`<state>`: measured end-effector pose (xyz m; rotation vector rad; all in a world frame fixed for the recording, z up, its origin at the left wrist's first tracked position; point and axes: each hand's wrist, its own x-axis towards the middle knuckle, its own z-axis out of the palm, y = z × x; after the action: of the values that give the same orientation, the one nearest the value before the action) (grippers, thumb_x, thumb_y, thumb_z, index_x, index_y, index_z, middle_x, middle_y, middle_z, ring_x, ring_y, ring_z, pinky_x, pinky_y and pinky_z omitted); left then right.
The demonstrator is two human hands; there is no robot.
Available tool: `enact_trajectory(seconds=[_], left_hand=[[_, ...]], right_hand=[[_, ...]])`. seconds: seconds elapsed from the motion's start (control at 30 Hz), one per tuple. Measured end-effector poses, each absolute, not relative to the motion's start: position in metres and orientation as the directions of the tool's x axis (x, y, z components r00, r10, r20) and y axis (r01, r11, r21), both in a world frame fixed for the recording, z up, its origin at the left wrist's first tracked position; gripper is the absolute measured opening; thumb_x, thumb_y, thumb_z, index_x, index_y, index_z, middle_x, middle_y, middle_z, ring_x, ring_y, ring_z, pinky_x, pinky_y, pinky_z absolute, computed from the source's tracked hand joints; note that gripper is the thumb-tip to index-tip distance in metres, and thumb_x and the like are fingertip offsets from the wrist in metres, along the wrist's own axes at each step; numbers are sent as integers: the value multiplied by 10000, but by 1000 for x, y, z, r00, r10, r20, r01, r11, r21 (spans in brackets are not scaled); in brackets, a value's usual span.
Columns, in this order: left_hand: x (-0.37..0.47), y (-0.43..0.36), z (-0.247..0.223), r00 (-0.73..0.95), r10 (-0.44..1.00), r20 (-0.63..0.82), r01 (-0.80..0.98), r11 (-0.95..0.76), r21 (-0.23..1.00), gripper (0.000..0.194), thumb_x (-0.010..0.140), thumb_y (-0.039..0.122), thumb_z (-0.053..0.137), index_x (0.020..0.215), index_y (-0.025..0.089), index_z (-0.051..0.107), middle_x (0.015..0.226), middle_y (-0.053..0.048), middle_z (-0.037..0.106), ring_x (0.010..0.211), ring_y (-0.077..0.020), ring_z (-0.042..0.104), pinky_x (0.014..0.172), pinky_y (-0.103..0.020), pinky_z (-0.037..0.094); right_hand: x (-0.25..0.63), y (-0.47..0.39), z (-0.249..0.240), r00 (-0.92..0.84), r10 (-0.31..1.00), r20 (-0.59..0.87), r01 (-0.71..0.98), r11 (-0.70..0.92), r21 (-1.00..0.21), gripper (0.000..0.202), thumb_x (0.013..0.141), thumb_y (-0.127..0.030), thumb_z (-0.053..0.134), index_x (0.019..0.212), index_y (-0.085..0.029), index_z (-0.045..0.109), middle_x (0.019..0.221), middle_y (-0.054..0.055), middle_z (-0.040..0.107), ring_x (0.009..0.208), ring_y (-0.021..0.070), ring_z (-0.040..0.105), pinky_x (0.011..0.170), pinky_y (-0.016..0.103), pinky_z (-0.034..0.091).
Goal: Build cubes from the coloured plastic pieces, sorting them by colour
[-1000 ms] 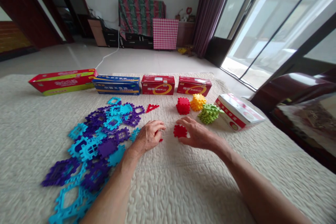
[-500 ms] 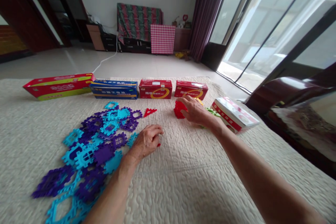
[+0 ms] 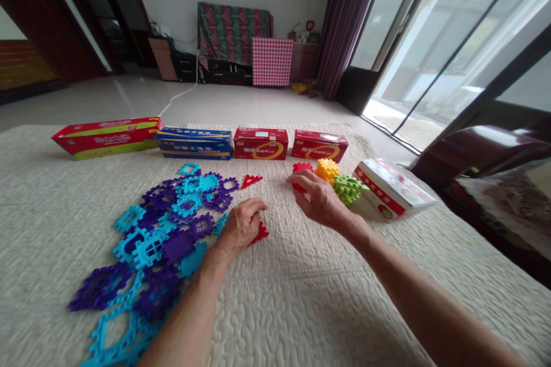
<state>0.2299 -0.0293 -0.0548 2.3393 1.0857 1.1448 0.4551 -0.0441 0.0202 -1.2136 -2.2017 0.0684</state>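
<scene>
My left hand [image 3: 244,221] is curled just above the quilted cover, its fingers closed on a red toothed plastic building piece [image 3: 260,234] that sticks out below them. Most of that piece is hidden. My right hand [image 3: 317,198] is open and empty, fingers apart, in front of a red stack of toothed pieces [image 3: 302,167] and partly covering it. Beside the red stack stand a yellow stack [image 3: 328,170] and a green stack [image 3: 349,189]. A red triangular piece [image 3: 251,181] lies flat beyond my left hand.
Left of my left hand spreads a heap of purple and light-blue building pieces [image 3: 177,246]. Along the far side stand a red-and-green box [image 3: 112,139], a blue box [image 3: 193,144] and two red boxes [image 3: 260,144]. A white-and-red box [image 3: 394,190] sits to the right.
My right hand has let go of the red stack and drawn back toward me, uncovering the yellow and green stacks. More of the red piece at my left hand shows. The view has shifted slightly.
</scene>
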Motion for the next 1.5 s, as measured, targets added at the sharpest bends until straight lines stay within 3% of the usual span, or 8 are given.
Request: enact_trajectory(seconds=[0.17,0.3,0.5,0.77,0.97,1.17,1.33,1.5], left_hand=[[220,-21,-57,286,758,586,521,-636,569,372,756,11,387,915,164,686,969,-56,724,928,-154,671,874,-297,540],[219,-19,-57,251,760,599,564,-618,548,361,768,28,385,925,156,684,962,-62,723,914,-157,672,861,-284,542],[223,-23,-52,246,756,607,598,-611,519,359,765,23,385,928,155,678,965,-68,712,923,-157,664,868,-279,536],[234,11,-41,205,818,537,776,-470,420,341,777,76,447,1030,168,656,1045,-76,687,990,-190,634,939,-316,491],[254,42,-33,239,904,356,897,-345,275,292,818,131,482,1057,131,649,1037,-133,650,1010,-237,599,939,-351,454],[263,21,-19,424,887,183,865,-456,210,284,851,105,416,920,128,689,877,-121,681,898,-224,628,859,-325,463],[262,-17,-12,426,888,173,755,-455,473,323,862,175,447,1071,205,691,910,-40,740,841,-164,677,785,-247,502],[260,-39,-40,282,922,266,588,-385,711,258,825,190,520,1000,203,709,918,-23,744,797,-145,688,764,-232,537]], right_hand=[[417,-72,-7,-521,738,429,537,673,-508,338,806,-101,526,1135,-176,553,1111,109,620,1008,198,607,886,364,498],[395,-79,-16,-624,679,388,504,728,-465,408,763,-109,562,1168,-152,543,1197,143,597,1126,241,554,964,415,455],[391,-80,-28,-612,696,374,591,718,-369,253,872,-137,482,1102,-186,575,1153,116,614,1056,226,551,938,411,439],[421,-56,-49,-93,869,486,708,400,-581,351,881,-143,397,1226,-153,459,875,83,672,743,188,612,710,299,472],[418,-54,-47,-53,906,420,672,343,-656,265,875,-189,426,1115,-197,541,782,38,672,664,165,617,636,242,435],[423,-51,-48,86,905,416,556,303,-774,278,868,-231,407,1102,-188,551,685,-3,618,572,147,554,592,242,418],[426,-48,-47,146,830,538,486,414,-770,274,827,-204,404,1042,-186,573,935,56,647,845,169,598,780,283,463],[426,-49,-49,133,863,487,473,376,-797,298,833,-214,431,1103,-176,549,744,-9,594,627,124,524,637,234,441]])
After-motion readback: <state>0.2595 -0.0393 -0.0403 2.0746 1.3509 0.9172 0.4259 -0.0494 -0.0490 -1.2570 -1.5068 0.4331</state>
